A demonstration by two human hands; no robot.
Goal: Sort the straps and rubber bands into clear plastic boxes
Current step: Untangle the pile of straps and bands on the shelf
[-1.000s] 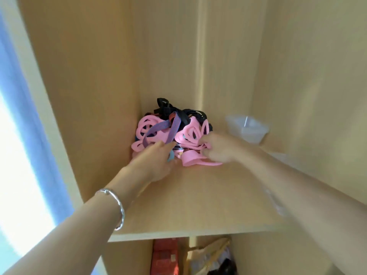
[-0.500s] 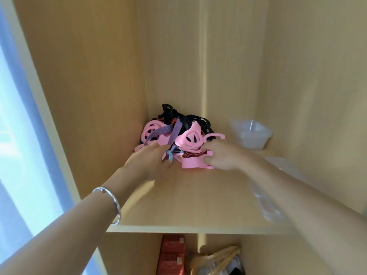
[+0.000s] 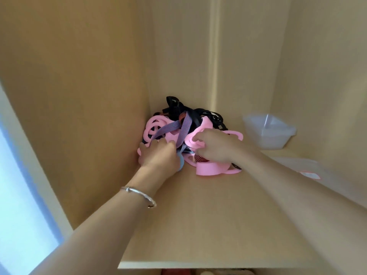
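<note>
A tangled pile of pink rubber bands (image 3: pixel 156 128), black straps (image 3: pixel 174 106) and a purple striped strap (image 3: pixel 183 130) lies in the back left corner of a wooden shelf (image 3: pixel 208 225). My left hand (image 3: pixel 158 155) reaches into the pile's left side, fingers curled among the bands by the purple strap. My right hand (image 3: pixel 212 147) grips a pink band at the pile's right side. A wide pink band (image 3: pixel 210 168) lies at the front of the pile. A clear plastic box (image 3: pixel 268 132) stands empty to the right.
The shelf sits inside a wooden cabinet with a side wall (image 3: pixel 79 96) close on the left and a back wall (image 3: pixel 258 56) behind. A clear plastic lid with a red label (image 3: pixel 305 167) lies at the right. A bright window (image 3: pixel 17 195) is at the far left.
Both hands have moved deeper into the pile. My right hand has risen from the front pink band onto a pink band higher up. The camera has come closer.
</note>
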